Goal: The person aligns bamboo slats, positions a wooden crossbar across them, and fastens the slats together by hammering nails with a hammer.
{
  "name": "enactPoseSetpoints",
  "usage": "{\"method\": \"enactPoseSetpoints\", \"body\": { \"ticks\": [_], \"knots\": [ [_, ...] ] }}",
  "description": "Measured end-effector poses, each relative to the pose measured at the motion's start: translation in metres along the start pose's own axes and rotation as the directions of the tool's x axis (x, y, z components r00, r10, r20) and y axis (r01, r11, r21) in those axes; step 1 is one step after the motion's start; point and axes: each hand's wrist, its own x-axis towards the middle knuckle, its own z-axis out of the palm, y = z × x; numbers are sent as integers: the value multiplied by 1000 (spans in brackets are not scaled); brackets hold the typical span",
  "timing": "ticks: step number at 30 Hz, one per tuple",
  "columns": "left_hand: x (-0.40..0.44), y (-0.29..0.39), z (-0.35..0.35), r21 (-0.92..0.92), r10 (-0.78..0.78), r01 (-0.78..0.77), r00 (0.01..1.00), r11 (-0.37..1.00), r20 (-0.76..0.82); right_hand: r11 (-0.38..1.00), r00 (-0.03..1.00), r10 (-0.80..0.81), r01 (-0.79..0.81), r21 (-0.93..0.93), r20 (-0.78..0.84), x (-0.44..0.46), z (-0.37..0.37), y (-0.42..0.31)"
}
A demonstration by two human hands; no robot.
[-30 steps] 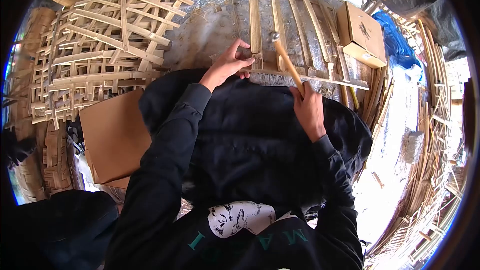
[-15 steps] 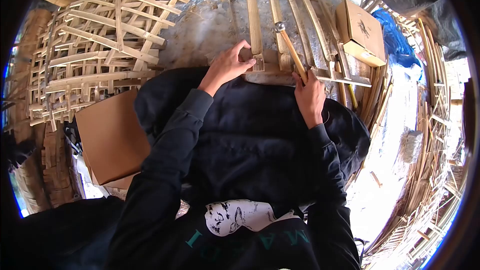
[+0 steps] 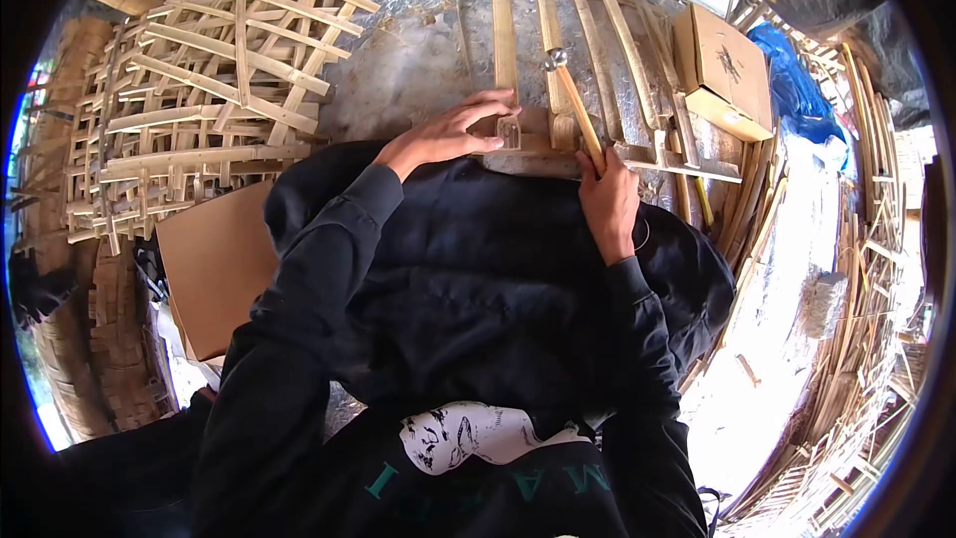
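My right hand (image 3: 609, 204) is wrapped round the wooden handle of a hammer (image 3: 580, 110). The hammer's shiny metal head points away from me, above the second bamboo strip (image 3: 546, 15). My left hand (image 3: 443, 139) reaches in from the left with fingers stretched out and thumb apart, its tips at the near end of the first bamboo strip (image 3: 504, 40). Whether the fingertips press on that strip is hard to see. Beneath the strips' near ends runs a flat crosspiece (image 3: 538, 161), partly covered by dark cloth (image 3: 498, 229) over my lap.
A woven bamboo lattice (image 3: 219, 70) is on the left, above a cardboard box (image 3: 214, 269). More bamboo strips (image 3: 625, 50), a closed carton (image 3: 725, 70) and blue plastic (image 3: 792, 70) are to the right. Long bamboo slats (image 3: 861, 239) line the far right.
My left hand has turned flatter, with its fingers now stretched across the first strip's near end. My right hand and the hammer have shifted slightly left and toward me.
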Motion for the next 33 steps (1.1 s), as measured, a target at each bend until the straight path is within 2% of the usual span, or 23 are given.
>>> {"method": "enactPoseSetpoints", "body": {
  "ticks": [2, 6, 8, 12, 14, 18, 19, 22, 26, 28, 29, 33],
  "knots": [
    [1, -6, 0, 22, 65, -66, 997, 998, 40, 1000, 1000, 7, -7, -5, 11, -2, 0, 1],
    [1, -2, -5, 63, 46, -52, 995, 997, 91, 999, 999, -33, 33, 37, 4, -1, -5, 1],
    [-2, -2, -4, 89, 46, -54, 995, 995, 91, 975, 991, -81, 56, 213, 111, -5, -22, -9],
    [-1, -6, -6, 119, 69, -80, 993, 990, 96, 961, 978, -160, 122, 249, 137, -22, -42, -8],
    [-2, -8, -5, 129, 79, -88, 994, 988, 69, 952, 954, -117, 28, 306, 275, -32, -58, -14],
    [-1, -16, -2, 104, 119, -122, 992, 987, 37, 965, 931, -177, 100, 243, 318, -46, -78, -17],
    [-1, -18, -1, 98, 122, -125, 992, 987, 37, 976, 928, -137, 66, 210, 345, -46, -84, -23],
    [0, -17, -1, 131, 132, -133, 991, 982, 10, 968, 948, -145, 77, 238, 285, -48, -87, -31],
    [0, -14, -4, 137, 107, -114, 993, 984, 56, 971, 946, -131, 63, 229, 296, -47, -85, -33],
    [-2, -13, -3, 123, 103, -109, 993, 986, 56, 960, 923, -267, 232, 154, 277, -45, -81, -27],
    [-2, -13, -3, 129, 98, -103, 994, 986, 44, 960, 923, -268, 233, 153, 276, -44, -82, -27],
    [-1, -14, -2, 105, 129, -133, 991, 986, 47, 969, 955, -107, 38, 245, 276, -48, -89, -42]
  ]
}}
